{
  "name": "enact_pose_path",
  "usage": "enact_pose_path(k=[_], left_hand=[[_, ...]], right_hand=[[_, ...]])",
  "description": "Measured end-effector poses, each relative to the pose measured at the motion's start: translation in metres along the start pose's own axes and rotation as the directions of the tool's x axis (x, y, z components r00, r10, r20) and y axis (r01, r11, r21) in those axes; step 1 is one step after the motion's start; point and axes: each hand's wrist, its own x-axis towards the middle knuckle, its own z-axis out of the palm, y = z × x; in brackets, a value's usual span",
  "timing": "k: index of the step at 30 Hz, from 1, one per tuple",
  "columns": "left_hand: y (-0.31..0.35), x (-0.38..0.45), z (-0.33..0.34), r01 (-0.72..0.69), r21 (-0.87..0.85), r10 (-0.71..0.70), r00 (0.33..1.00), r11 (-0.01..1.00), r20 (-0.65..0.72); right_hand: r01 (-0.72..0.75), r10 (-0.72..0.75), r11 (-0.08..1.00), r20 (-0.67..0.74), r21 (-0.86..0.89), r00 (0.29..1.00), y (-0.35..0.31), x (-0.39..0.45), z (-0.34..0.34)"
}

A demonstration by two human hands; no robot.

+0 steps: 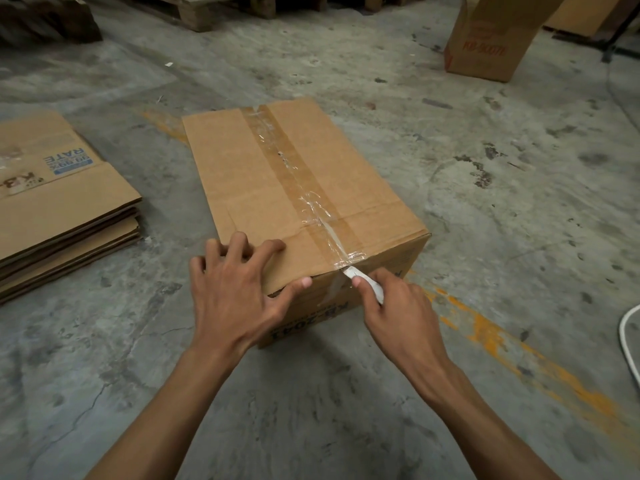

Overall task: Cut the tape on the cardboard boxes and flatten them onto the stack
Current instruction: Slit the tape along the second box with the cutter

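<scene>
Head view: pressing down on the near corner of the brown rectangular corrugated cardboard box point(277, 188) with the left hand point(235, 289), fingers spread flat across the top panel, thumb hooking over the near edge, gripping nothing. Closing the right hand point(394, 306) around a slim white plastic cutter point(367, 284), its tip meeting the near top edge of the box just beyond the thumb, right where the glossy, wrinkled strip of clear tape point(294, 174) folds over onto the front face. Lying well left of the left hand: a squared stack of flattened brown cardboard sheets point(62, 209), layered edges showing. Standing far beyond the right hand: an upright brown printed carton point(491, 39). Leaving open, rough, stained grey concrete floor point(485, 168) on both sides of the box, crossed by a worn orange painted line point(502, 344) beside the right wrist.
</scene>
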Motion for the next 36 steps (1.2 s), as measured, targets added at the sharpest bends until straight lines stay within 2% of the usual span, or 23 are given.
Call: enact_pose_path(k=[13, 17, 19, 20, 22, 24, 26, 29, 36], left_hand=[[0.000, 0.001, 0.003, -0.016, 0.009, 0.016, 1.000, 1.000, -0.001], [0.002, 0.002, 0.000, 0.001, 0.023, -0.002, 1.000, 1.000, 0.020], [0.003, 0.003, -0.002, 0.010, 0.026, -0.010, 0.999, 1.000, 0.032], [0.004, 0.004, -0.003, 0.015, 0.026, -0.016, 0.999, 1.000, 0.038], [0.010, 0.007, -0.006, 0.031, 0.019, -0.032, 0.998, 0.999, 0.052], [0.019, 0.013, -0.005, 0.038, 0.002, -0.038, 0.996, 0.999, 0.075], [0.028, 0.021, 0.000, 0.018, -0.039, -0.015, 0.996, 0.999, 0.089], [0.035, 0.030, 0.009, 0.020, -0.082, -0.013, 0.996, 0.996, 0.085], [0.033, 0.024, 0.017, 0.001, -0.014, 0.000, 0.998, 1.000, 0.063]], right_hand=[[0.039, -0.038, 0.999, -0.056, 0.009, 0.998, 0.000, 0.003, 0.006], [0.088, -0.089, 0.995, -0.001, 0.054, 0.996, 0.018, -0.004, -0.002], [0.061, -0.061, 0.996, 0.009, 0.061, 0.998, 0.035, -0.015, -0.007], [0.036, -0.037, 0.994, 0.005, 0.101, 0.999, 0.042, -0.017, -0.007], [-0.032, 0.038, 0.955, -0.014, 0.295, 0.999, 0.048, -0.016, -0.005], [-0.119, 0.133, 0.841, 0.012, 0.528, 0.991, 0.043, -0.012, -0.003], [-0.172, 0.199, 0.734, 0.034, 0.657, 0.979, 0.034, -0.009, 0.000], [-0.204, 0.239, 0.668, 0.053, 0.716, 0.970, 0.027, -0.008, 0.007], [-0.246, 0.239, 0.624, 0.118, 0.741, 0.964, 0.028, -0.006, 0.006]])
